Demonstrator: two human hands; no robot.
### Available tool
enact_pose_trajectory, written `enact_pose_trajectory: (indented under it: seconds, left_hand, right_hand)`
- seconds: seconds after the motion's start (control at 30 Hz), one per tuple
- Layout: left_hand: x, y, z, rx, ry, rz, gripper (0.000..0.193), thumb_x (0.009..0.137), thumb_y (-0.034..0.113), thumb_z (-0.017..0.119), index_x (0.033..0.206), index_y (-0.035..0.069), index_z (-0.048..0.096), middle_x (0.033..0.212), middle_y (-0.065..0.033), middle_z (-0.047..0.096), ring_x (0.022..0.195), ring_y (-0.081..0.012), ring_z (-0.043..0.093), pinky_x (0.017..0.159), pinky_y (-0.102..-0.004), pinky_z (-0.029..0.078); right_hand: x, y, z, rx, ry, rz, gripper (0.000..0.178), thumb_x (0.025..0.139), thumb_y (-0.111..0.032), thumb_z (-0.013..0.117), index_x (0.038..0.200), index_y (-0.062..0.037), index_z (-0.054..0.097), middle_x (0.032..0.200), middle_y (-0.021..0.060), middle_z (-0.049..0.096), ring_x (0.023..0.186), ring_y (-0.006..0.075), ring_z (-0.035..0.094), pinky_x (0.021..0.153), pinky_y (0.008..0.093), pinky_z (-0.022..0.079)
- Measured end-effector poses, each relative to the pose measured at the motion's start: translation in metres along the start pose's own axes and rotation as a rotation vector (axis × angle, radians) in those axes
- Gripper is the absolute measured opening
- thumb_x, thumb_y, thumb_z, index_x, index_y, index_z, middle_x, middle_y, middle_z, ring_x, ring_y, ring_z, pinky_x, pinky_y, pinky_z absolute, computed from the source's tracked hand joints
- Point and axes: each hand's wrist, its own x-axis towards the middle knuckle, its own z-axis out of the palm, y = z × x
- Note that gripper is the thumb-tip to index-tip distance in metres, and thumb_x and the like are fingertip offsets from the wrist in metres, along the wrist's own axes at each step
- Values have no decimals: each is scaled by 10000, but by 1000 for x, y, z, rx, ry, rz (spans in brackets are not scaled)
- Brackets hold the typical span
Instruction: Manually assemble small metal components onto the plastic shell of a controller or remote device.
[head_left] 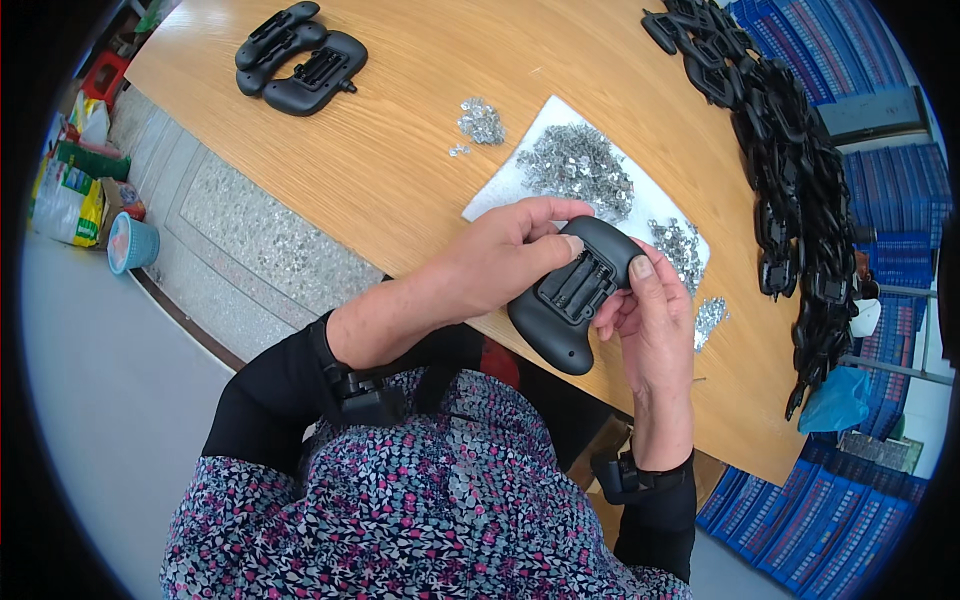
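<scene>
Both my hands grip a black game controller point(548, 335) above the table's near edge. Its back faces up, and the battery compartment is uncovered. My left hand point(500, 250) holds the upper left side, thumb lying at the compartment's edge. Around the right side my right hand point(655, 305) is closed, thumb on top and fingers partly hidden underneath. Just beyond lies a white sheet point(500, 188) bearing a large heap of small shiny metal pieces point(575, 168). A smaller pile of such metal pieces point(680, 250) lies near the sheet's right corner.
Several black controllers point(318, 75) rest at the table's far left. A long heap of black controller parts point(780, 170) runs along the right side. Loose metal pieces point(481, 120) lie beyond the sheet. Stacked blue trays point(810, 520) and a blue bag point(837, 400) stand past the right edge.
</scene>
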Motion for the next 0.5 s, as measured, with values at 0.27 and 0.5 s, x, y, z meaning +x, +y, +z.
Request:
enact_pose_trajectory:
  seconds: [0.27, 0.5]
  left_hand:
    - [-5, 19, 5, 525, -123, 23, 446, 931, 82, 533, 1358, -37, 478, 1153, -138, 650, 997, -175, 648, 856, -325, 524]
    - [-4, 6, 8, 559, -117, 207, 450, 935, 77, 477, 1372, -27, 468, 1238, -161, 609, 1139, -249, 589, 971, -356, 459]
  right_hand:
    - [-7, -8, -6, -37, -39, 29, 361, 1002, -248, 578, 1232, 29, 560, 829, 66, 643, 569, 113, 593, 526, 238, 467]
    - [-11, -8, -3, 139, -18, -103, 430, 1042, -373, 483, 1185, 19, 587, 811, 62, 629, 618, 121, 590, 563, 264, 480]
